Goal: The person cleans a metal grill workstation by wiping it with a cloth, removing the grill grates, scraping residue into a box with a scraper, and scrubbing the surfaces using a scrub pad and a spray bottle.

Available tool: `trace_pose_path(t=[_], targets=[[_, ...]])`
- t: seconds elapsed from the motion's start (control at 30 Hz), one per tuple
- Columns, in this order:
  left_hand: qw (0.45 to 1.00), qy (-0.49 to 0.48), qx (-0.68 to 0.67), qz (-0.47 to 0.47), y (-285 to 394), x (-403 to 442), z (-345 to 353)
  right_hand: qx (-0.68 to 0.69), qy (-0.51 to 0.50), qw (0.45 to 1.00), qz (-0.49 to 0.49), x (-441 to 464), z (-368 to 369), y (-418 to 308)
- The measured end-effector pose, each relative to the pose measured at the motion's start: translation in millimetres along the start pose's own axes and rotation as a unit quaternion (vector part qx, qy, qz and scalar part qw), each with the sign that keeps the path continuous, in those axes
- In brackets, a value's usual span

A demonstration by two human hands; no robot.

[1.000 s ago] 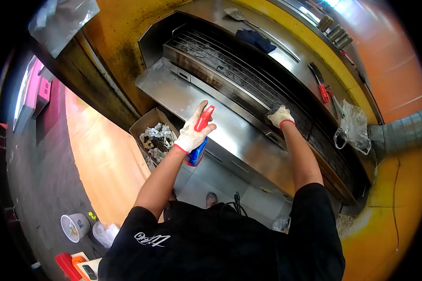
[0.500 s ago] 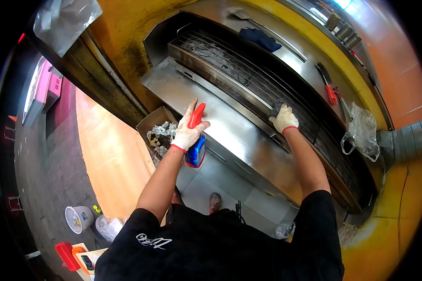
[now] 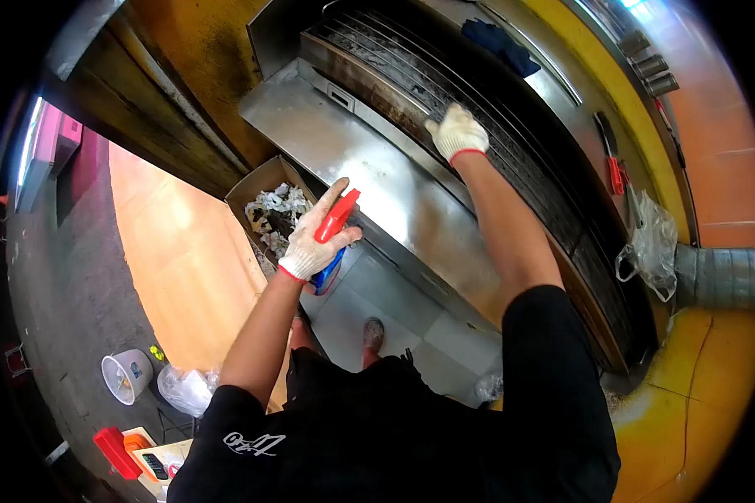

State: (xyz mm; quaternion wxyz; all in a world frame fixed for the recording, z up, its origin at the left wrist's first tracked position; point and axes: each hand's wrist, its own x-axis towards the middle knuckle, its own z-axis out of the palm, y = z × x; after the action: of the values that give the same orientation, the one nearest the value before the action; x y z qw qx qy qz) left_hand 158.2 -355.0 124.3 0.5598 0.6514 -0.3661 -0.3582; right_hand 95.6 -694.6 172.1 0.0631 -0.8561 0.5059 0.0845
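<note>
My left hand [image 3: 312, 241], in a white glove with a red cuff, is wrapped round a spray bottle [image 3: 338, 215] with a red head and a blue body, below the steel ledge. On the front rail of the long grill [image 3: 394, 63] rests my right hand [image 3: 460, 134], gloved the same way, its fingers curled down at the bars. Whatever is under those fingers is hidden now; a dark scouring pad showed there earlier. The steel ledge [image 3: 310, 126] runs along the grill's front.
A cardboard box [image 3: 242, 189] of crumpled waste stands left of the ledge. Behind the grill lie a dark cloth [image 3: 501, 48], a red-handled knife [image 3: 617, 174] and a clear plastic bag [image 3: 653, 243]. A white bucket [image 3: 127, 377] stands at the lower left.
My right hand has moved left along the grill's front rail, and the dark pad under it no longer shows. My left hand still holds the spray bottle, slightly lower beside the ledge.
</note>
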Motion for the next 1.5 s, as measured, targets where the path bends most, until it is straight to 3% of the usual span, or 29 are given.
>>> trace_pose_path(t=[0.07,0.2,0.33,0.37,0.5,0.57,0.67,0.73,0.83,0.9,0.97,1.03,1.17,1.2,1.23,1.3,1.5], targets=[[1.000,0.003,0.015,-0.012,-6.4,-8.1,-2.5,0.008,0.021,1.000,0.005,3.8,-1.4,-14.3],[0.999,-0.001,-0.046,0.000,-11.7,-36.6,-6.5,-0.020,0.000,1.000,-0.016,-10.4,-0.9,33.2],[0.997,0.021,-0.067,-0.029,-9.9,-70.3,-12.5,-0.081,-0.018,0.996,0.046,-35.6,-7.9,64.9],[0.998,0.028,-0.057,0.002,-19.9,-77.4,-14.2,-0.083,-0.019,0.996,0.032,-31.6,-9.8,57.2],[0.995,0.020,-0.085,-0.042,-30.6,-103.5,-34.7,-0.044,0.023,0.998,-0.050,-3.6,-8.0,-14.3],[0.989,0.010,-0.127,-0.079,-37.4,-119.9,-41.0,-0.020,0.033,0.999,-0.023,19.3,-7.5,-77.3],[0.997,0.025,-0.025,-0.069,-38.5,-133.2,-57.6,-0.017,0.041,0.999,-0.029,69.4,10.7,-137.3],[0.997,0.017,-0.027,-0.071,-36.8,-142.1,-63.5,-0.018,0.052,0.998,-0.008,78.3,12.1,-149.3],[0.996,0.009,-0.025,-0.083,-27.1,-153.0,-63.6,0.012,0.059,0.998,0.001,53.6,10.4,-119.9],[0.993,-0.008,0.088,-0.073,-9.1,-162.7,-65.2,-0.003,0.043,0.999,-0.012,34.2,9.3,-68.5],[0.991,-0.004,0.108,-0.080,-8.2,-172.5,-55.0,-0.015,0.041,0.999,-0.016,-21.1,-4.7,-3.7],[0.993,0.047,0.103,-0.038,2.9,-173.5,-40.3,-0.023,0.017,0.999,0.028,-59.2,-5.8,72.6],[0.995,0.089,-0.040,-0.038,10.3,-174.0,-10.2,-0.061,0.021,0.991,0.116,-107.5,15.0,205.3],[0.995,0.096,0.003,-0.032,10.6,-173.4,-4.4,-0.041,0.014,0.989,0.144,-123.5,9.6,215.9],[0.994,0.103,-0.038,-0.024,10.2,-172.7,5.1,-0.023,0.009,0.985,0.170,-131.1,4.0,221.3],[0.993,0.121,0.009,-0.003,18.6,-169.3,21.6,-0.009,0.024,0.987,0.159,-131.8,15.6,228.2],[0.992,0.121,-0.028,-0.007,14.9,-152.8,47.6,-0.008,0.034,0.990,0.140,-110.8,26.9,196.5]])
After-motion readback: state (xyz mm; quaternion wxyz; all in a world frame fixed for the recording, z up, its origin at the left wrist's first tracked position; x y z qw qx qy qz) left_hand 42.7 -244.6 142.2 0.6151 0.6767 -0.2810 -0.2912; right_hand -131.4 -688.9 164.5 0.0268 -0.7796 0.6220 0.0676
